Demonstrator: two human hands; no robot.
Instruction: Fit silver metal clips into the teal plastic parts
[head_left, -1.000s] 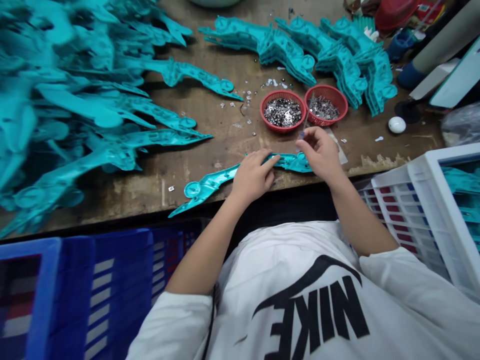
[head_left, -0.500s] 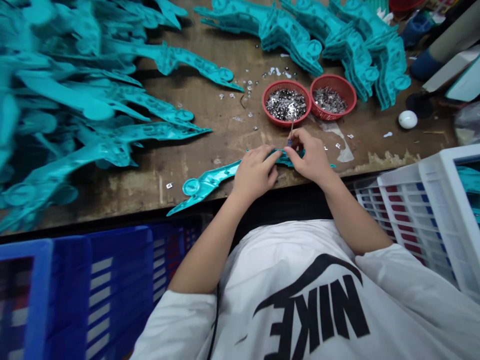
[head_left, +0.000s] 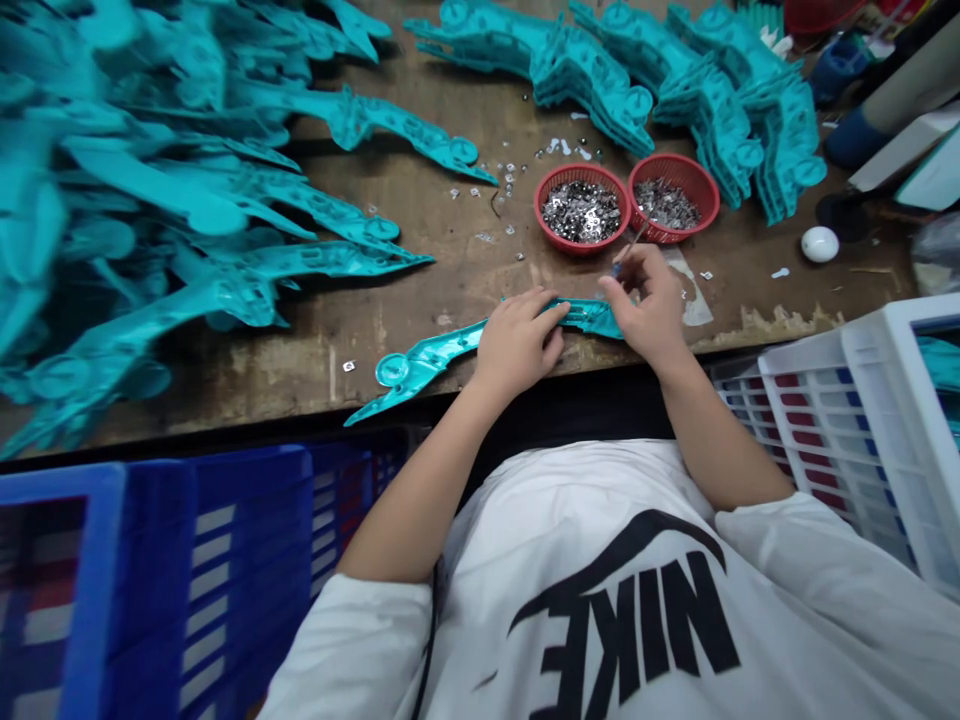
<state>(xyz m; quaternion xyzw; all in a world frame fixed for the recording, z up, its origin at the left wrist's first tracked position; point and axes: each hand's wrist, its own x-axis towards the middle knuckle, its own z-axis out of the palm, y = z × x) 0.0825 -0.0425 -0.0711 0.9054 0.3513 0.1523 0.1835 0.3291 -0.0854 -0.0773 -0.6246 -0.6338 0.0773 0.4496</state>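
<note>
A long teal plastic part (head_left: 442, 352) lies along the table's near edge, its narrow tip sticking out over the edge at the left. My left hand (head_left: 521, 335) holds it down near its middle, fingers over the top. Just right of that, my right hand (head_left: 646, 305) is closed on a thin tool (head_left: 616, 270) with a blue section and a slim metal shaft pointing up. This hand hovers over the part's right end and hides some of it. Two red baskets, a left one (head_left: 540, 222) and a right one (head_left: 714, 205), stand beyond my hands, filled with small metal pieces.
A heap of teal parts (head_left: 150, 190) covers the table's left side, and stacked teal parts (head_left: 585, 85) stand at the back. Loose metal clips (head_left: 510, 180) are scattered about. A white egg-shaped object (head_left: 820, 244) lies right. Blue crates (head_left: 247, 540) and a white crate (head_left: 855, 370) flank me.
My right hand has moved right along the part, and the tool now leans to the right, uncovering more of the part. My left hand stays in place. The view has shifted slightly.
</note>
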